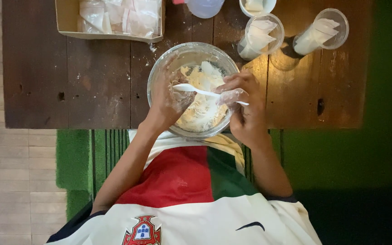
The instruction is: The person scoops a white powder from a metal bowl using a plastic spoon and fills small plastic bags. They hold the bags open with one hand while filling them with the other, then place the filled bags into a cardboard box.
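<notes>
A clear glass bowl sits at the near edge of a dark wooden table and holds pale, floury dough. My left hand is inside the bowl's left side, fingers dusted with flour and touching the dough. My right hand rests over the bowl's right rim and pinches the handle of a white plastic spoon. The spoon lies across the bowl with its head pointing left, close to my left fingers.
A cardboard box with several small clear bags stands at the back left. Two clear plastic cups with white contents lie at the back right, with a small white cup and a clear container behind. Green mat below.
</notes>
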